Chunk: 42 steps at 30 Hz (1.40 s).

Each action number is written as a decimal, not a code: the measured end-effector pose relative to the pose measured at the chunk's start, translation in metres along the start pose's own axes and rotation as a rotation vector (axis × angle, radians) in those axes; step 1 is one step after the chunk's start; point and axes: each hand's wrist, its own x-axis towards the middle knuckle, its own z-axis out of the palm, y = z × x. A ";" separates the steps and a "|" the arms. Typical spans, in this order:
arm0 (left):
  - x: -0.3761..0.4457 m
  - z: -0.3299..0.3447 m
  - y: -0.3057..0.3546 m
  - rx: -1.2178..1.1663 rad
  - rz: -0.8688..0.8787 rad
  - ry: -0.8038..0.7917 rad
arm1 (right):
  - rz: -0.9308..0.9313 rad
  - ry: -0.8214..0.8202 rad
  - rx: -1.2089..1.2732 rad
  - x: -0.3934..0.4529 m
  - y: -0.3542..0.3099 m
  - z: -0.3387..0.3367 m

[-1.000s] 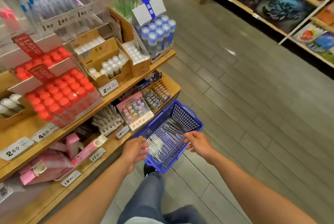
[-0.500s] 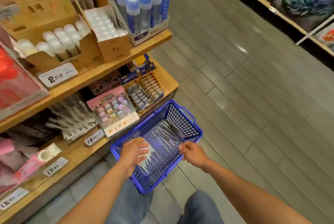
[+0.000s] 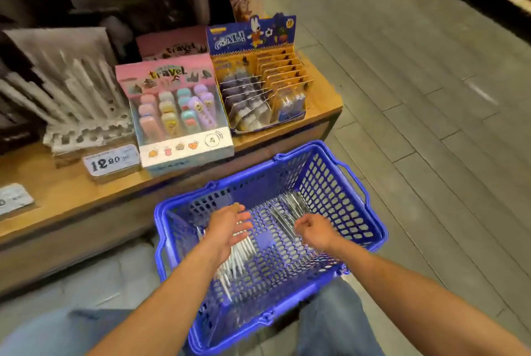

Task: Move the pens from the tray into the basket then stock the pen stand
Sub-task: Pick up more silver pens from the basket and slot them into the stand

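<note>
A blue plastic basket sits low in front of the wooden shelf, with several thin silver-white pens lying on its bottom. My left hand is inside the basket, fingers stretched out flat over one bunch of pens. My right hand is also inside, fingers curled around the near end of a second bunch of pens. A grey-white pen stand with rows of holes stands on the shelf to the left, blurred, with several pens leaning in it. No tray is in view.
On the wooden shelf stand a pink "travel" display box, an orange-blue carded display and a 12.80 price tag. Grey floor planks stretch to the right. My knees in jeans flank the basket.
The view has dropped down to the lowest shelf and closer to the basket. Both hands have gone from the basket's rim down inside it onto the pens.
</note>
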 end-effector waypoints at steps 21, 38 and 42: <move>0.133 0.023 -0.087 -0.166 -0.114 0.164 | 0.009 -0.088 -0.846 0.171 0.067 0.093; 0.153 0.021 -0.116 -0.285 -0.136 0.151 | -0.235 -0.425 -0.198 0.139 0.035 0.079; 0.158 0.017 -0.123 -0.342 -0.159 0.189 | -0.136 -0.072 -0.523 0.167 0.048 0.068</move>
